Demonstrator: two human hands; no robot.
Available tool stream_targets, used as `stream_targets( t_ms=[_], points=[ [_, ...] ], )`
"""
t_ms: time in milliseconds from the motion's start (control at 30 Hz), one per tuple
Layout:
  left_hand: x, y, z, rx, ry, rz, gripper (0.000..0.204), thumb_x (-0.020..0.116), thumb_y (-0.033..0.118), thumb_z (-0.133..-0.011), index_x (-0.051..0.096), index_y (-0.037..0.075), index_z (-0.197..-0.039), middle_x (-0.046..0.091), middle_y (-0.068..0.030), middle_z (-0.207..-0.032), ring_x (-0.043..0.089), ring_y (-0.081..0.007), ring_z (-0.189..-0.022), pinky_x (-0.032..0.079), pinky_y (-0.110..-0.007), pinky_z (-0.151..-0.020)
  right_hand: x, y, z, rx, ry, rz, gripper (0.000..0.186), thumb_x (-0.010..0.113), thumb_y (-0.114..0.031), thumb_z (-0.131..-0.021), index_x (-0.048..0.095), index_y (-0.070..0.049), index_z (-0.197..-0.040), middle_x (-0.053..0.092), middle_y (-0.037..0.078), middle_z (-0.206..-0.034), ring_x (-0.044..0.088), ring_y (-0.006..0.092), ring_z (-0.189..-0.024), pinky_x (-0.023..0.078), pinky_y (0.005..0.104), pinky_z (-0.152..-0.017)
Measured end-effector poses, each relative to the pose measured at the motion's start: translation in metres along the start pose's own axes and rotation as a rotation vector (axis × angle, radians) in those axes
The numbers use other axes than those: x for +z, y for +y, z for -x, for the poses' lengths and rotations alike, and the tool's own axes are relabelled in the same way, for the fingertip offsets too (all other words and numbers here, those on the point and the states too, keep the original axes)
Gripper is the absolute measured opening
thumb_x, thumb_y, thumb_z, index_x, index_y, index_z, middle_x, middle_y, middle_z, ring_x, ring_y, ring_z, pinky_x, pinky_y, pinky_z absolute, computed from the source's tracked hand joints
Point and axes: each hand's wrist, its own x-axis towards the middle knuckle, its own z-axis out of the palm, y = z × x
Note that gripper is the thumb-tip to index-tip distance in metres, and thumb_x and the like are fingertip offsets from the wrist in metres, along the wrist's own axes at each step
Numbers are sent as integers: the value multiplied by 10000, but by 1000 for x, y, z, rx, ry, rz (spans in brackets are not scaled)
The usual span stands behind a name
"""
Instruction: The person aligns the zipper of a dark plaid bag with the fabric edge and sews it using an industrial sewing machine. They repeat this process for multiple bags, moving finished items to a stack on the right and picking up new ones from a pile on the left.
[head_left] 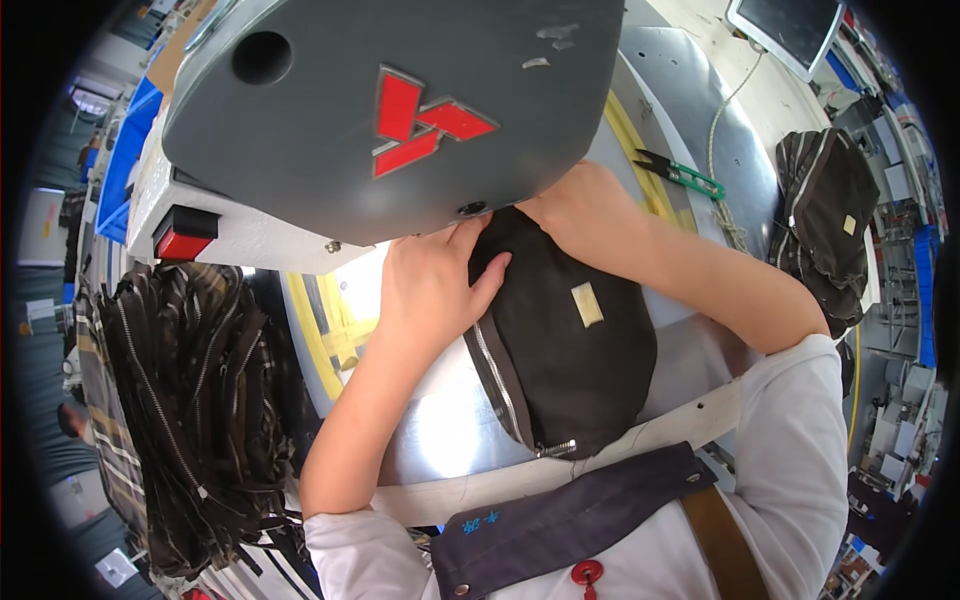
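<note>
Pouch (585, 370) partly hidden behind machine head (320, 130); fingertips of right hand (588, 212) obscured.

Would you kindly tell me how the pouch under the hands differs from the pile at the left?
The pouch is one piece, under the left hand and right hand; the pile holds many. The pouch lies fairly flat, while the pile is bunched in folds. The pouch bears a pale tag; the pile shows none, but has plaid cloth in it. Both show dark cloth and silvery zips.
</note>
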Motion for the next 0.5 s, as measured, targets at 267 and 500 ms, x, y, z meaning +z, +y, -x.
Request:
stream_targets(
  t_ms=[267, 500],
  points=[
    [-1, 3, 4, 45, 50, -32, 420, 747, 228, -754, 668, 38, -1119, 660, -103, -1119, 646, -287, -957, 484, -370, -809, -3, -1, 3, -24, 25, -52, 236, 597, -111, -761, 646, -15, -971, 580, 20, -982, 586, 167, -903, 525, 289, -696],
    [0, 3, 4, 56, 40, -38, 434, 746, 233, -756, 654, 47, -1138, 653, -102, -1130, 633, -282, -994, 483, -383, -841, -3, -1, 3, -5, 30, -85, 279, 590, -100, -767, 637, -9, -1027, 582, 34, -991, 585, 180, -911, 528, 296, -704]
  ],
)
